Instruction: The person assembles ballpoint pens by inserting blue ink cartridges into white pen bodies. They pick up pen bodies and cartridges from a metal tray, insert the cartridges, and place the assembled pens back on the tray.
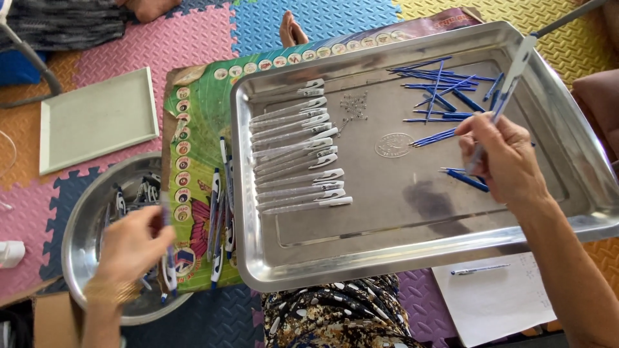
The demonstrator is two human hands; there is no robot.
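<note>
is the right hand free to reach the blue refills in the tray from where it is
Probably not yet: the right hand hovers just beside the blue refills with nothing between, but its fingers already grip a pen barrel.

Bare forearms, gold bangle (111, 291) on left wrist, dark patterned garment (335, 312)

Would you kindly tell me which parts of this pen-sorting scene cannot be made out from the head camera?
- Round steel bowl: the left hand covers much of its contents.
- Pen in the right hand: its lower end is hidden by the fingers.
- Small metal bits in the steel tray: too small to identify.
- Paper sheet: cut off by the right forearm and bottom edge.
</note>
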